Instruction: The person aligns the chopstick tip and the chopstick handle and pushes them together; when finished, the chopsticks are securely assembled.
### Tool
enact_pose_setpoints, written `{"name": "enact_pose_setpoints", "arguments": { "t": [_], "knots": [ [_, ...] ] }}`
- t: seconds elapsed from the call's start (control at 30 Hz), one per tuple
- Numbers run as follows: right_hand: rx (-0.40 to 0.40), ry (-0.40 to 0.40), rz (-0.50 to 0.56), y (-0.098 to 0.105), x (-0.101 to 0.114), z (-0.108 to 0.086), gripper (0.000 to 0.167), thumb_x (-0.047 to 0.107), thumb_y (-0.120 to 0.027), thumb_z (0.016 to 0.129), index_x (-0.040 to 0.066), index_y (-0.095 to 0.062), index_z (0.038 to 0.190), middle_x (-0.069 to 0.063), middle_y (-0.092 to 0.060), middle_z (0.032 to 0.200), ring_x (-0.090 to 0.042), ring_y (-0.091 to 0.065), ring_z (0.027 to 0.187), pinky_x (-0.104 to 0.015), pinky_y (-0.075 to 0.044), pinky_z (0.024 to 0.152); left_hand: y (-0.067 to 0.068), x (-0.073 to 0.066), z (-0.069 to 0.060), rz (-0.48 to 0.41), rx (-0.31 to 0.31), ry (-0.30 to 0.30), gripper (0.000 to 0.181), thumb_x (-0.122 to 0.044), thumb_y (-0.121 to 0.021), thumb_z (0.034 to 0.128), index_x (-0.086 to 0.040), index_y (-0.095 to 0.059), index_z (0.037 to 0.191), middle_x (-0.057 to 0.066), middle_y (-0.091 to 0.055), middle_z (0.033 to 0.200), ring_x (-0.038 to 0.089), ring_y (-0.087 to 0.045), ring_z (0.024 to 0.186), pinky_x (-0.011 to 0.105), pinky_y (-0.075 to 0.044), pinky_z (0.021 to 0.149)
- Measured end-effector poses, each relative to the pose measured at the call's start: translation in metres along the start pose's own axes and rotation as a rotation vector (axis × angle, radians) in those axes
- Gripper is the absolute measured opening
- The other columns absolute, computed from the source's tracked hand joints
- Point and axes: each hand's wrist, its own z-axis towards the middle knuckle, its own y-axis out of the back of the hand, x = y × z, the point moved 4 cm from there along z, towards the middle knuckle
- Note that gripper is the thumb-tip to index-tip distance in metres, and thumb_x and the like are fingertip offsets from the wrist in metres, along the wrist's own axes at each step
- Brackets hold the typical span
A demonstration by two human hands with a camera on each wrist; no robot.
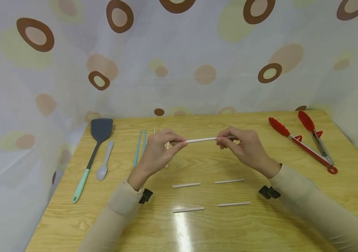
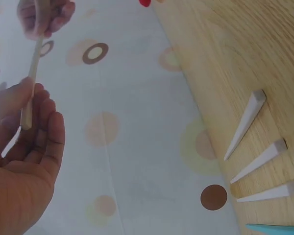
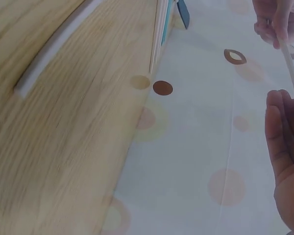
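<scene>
A thin white stick point(image 1: 201, 140) is held level above the table by both hands, one at each end. My left hand point(image 1: 156, 152) pinches its left end between thumb and fingers; my right hand point(image 1: 243, 145) pinches the right end. In the left wrist view the stick point(image 2: 35, 63) runs from the left hand point(image 2: 27, 147) up to the right hand point(image 2: 44, 17). The right wrist view shows the stick point(image 3: 290, 68) between the right hand point(image 3: 289, 156) and the left hand point(image 3: 279, 22). Below the hands, short white pieces point(image 1: 186, 185) lie in two rows.
On the table point(image 1: 103, 224), a dark spatula point(image 1: 102, 129) with a mint handle and a grey spoon point(image 1: 102, 172) lie left. Blue chopsticks point(image 1: 137, 148) and white sticks point(image 2: 267, 159) are by the left hand. Red-tipped tongs point(image 1: 311, 150) lie spread at right. A patterned sheet point(image 1: 179, 94) hangs behind.
</scene>
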Motion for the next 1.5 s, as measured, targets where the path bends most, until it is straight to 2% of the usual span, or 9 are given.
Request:
{"name": "enact_pose_setpoints", "arguments": {
  "t": [0.17, 0.4, 0.6, 0.77, 0.83, 0.93, 1.1, 1.27, 1.5],
  "knots": [
    [0.020, 0.028, -0.068, 0.001, -0.003, 0.001, 0.025, -0.005, -0.078, 0.079, 0.014, -0.072, 0.095, 0.008, -0.067, 0.081, -0.003, -0.063, 0.068, -0.017, -0.045, 0.057, -0.007, 0.000, -0.005, 0.096, 0.059, 0.016, 0.004, -0.012, -0.077, 0.0880, -0.009, -0.079, 0.091, -0.008, -0.060, 0.083, 0.007, -0.053, 0.073, 0.029, -0.046, 0.061],
    [0.031, 0.093, -0.109, -0.002, -0.009, 0.002, 0.008, 0.021, -0.074, 0.089, 0.014, -0.075, 0.093, 0.004, -0.065, 0.091, -0.012, -0.055, 0.081, -0.024, -0.042, 0.067, -0.019, -0.002, -0.007, 0.264, 0.182, 0.078, 0.004, -0.014, -0.077, 0.0887, -0.011, -0.078, 0.091, -0.007, -0.057, 0.080, 0.006, -0.051, 0.069, 0.022, -0.046, 0.060],
    [0.037, 0.148, -0.179, -0.006, -0.010, 0.003, 0.019, 0.006, -0.084, 0.077, 0.011, -0.077, 0.094, -0.003, -0.064, 0.097, -0.024, -0.054, 0.092, -0.034, -0.041, 0.076, -0.031, 0.000, -0.009, 0.293, 0.269, 0.157, 0.005, -0.015, -0.076, 0.0902, -0.011, -0.077, 0.088, -0.007, -0.058, 0.077, 0.005, -0.053, 0.065, 0.020, -0.046, 0.056],
    [0.012, 0.168, -0.222, -0.005, -0.008, -0.001, 0.027, 0.015, -0.081, 0.083, 0.006, -0.074, 0.107, -0.014, -0.064, 0.111, -0.035, -0.054, 0.107, -0.048, -0.040, 0.093, -0.035, 0.008, -0.011, 0.303, 0.268, 0.231, 0.006, -0.010, -0.077, 0.0886, -0.007, -0.076, 0.084, -0.004, -0.060, 0.075, 0.006, -0.055, 0.064, 0.020, -0.047, 0.055],
    [0.020, 0.158, -0.224, -0.006, -0.008, -0.005, 0.028, 0.014, -0.081, 0.083, 0.006, -0.073, 0.109, -0.014, -0.064, 0.112, -0.035, -0.054, 0.108, -0.047, -0.041, 0.091, -0.036, 0.014, -0.012, 0.304, 0.267, 0.281, 0.006, -0.009, -0.076, 0.0882, -0.006, -0.076, 0.083, -0.003, -0.062, 0.074, 0.007, -0.056, 0.064, 0.020, -0.047, 0.055],
    [0.087, 0.136, -0.223, -0.010, -0.007, -0.013, 0.027, 0.008, -0.082, 0.080, 0.007, -0.073, 0.104, -0.010, -0.064, 0.107, -0.028, -0.056, 0.102, -0.039, -0.045, 0.081, -0.036, 0.024, -0.013, 0.305, 0.274, 0.372, 0.008, -0.008, -0.076, 0.0882, -0.005, -0.075, 0.081, -0.002, -0.064, 0.072, 0.007, -0.056, 0.060, 0.020, -0.047, 0.052],
    [0.312, 0.090, -0.208, -0.023, -0.005, -0.035, 0.025, 0.008, -0.084, 0.078, 0.009, -0.072, 0.100, -0.002, -0.062, 0.101, -0.017, -0.058, 0.092, -0.033, -0.052, 0.071, -0.036, 0.040, -0.015, 0.307, 0.324, 0.500, 0.017, -0.007, -0.076, 0.0878, -0.004, -0.073, 0.071, 0.000, -0.063, 0.064, 0.008, -0.052, 0.050, 0.020, -0.043, 0.045],
    [0.521, -0.018, -0.186, -0.033, -0.006, -0.052, 0.022, 0.020, -0.082, 0.083, 0.013, -0.072, 0.102, 0.003, -0.061, 0.103, -0.014, -0.058, 0.095, -0.035, -0.053, 0.077, -0.037, 0.052, -0.017, 0.310, 0.362, 0.604, 0.026, -0.003, -0.075, 0.0871, -0.005, -0.068, 0.062, 0.001, -0.059, 0.055, 0.007, -0.049, 0.043, 0.019, -0.039, 0.040],
    [0.663, -0.120, -0.197, -0.039, -0.008, -0.065, 0.017, 0.024, -0.079, 0.087, 0.016, -0.071, 0.100, 0.006, -0.061, 0.102, -0.012, -0.058, 0.093, -0.036, -0.053, 0.077, -0.040, 0.063, -0.016, 0.324, 0.372, 0.687, 0.030, -0.001, -0.073, 0.0867, -0.004, -0.068, 0.058, -0.001, -0.055, 0.045, 0.008, -0.046, 0.036, 0.019, -0.038, 0.037]
  ]
}}
